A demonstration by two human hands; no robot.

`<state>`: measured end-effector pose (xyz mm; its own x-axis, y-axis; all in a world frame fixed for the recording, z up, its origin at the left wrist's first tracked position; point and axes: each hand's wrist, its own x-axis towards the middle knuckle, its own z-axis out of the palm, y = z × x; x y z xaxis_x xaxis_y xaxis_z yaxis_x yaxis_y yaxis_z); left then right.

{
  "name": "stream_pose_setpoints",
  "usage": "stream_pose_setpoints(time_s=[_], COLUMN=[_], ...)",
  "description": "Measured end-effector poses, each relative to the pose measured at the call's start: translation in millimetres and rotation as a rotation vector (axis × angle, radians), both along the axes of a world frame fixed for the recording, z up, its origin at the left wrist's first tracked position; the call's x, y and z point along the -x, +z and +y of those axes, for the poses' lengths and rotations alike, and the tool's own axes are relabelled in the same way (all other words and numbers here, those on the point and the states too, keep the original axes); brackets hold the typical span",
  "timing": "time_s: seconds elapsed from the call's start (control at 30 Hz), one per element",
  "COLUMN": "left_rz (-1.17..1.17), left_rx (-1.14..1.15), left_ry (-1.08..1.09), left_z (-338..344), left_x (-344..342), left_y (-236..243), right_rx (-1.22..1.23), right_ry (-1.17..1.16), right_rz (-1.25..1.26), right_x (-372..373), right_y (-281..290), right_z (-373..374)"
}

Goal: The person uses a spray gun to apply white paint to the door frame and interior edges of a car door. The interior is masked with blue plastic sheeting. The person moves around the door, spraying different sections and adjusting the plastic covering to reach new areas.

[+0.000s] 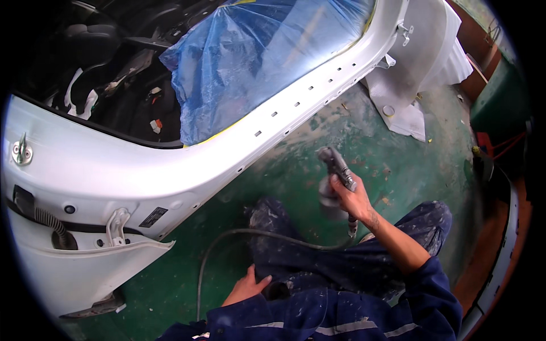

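Right hand (354, 200) wrapped snugly round grey metal spray gun (336, 162), no gap left in grip; gun stood over dusty green floor (307, 139), in front of lap, well apart from car; dark flexible hose (230, 233) looped from gun's lower end across paint-flecked navy trousers (327, 258); left hand (248, 287) lay loosely spread near left thigh, holding nothing visible; beyond, white metal car body (227, 162) bore translucent blue plastic sheet (227, 79) over its opening

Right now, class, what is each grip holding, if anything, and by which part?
The right grip holds a spray gun by its handle; the left grip shows nothing held.
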<state>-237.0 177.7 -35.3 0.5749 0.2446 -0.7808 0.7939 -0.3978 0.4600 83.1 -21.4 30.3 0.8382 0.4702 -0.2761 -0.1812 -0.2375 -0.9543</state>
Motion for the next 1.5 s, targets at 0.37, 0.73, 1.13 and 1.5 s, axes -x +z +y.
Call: stream_pose_setpoints(time_s=[0.37, 0.73, 1.13, 1.5], left_rz=[-0.072, -0.061, -0.002, 0.032], left_rx=[-0.064, -0.091, -0.128, -0.195], left_ry=[-0.086, -0.134, -0.263, -0.364], left_z=[7.4, 10.3, 15.9, 18.9], left_x=[-8.4, -7.5, -9.8, -16.1], left_y=[-0.6, -5.8, -12.9, -11.0], right_rx=[-0.427, -0.673, 0.013, -0.249], right_ry=[-0.263, -0.206, 0.170, -0.262], right_rz=[0.437, 0.746, 0.123, 0.041], right_x=[-42.7, -16.6, -21.6, -63.3], right_y=[-15.4, -37.3, 13.5, -36.9], right_z=[6.2, 39.0, 22.9, -28.1])
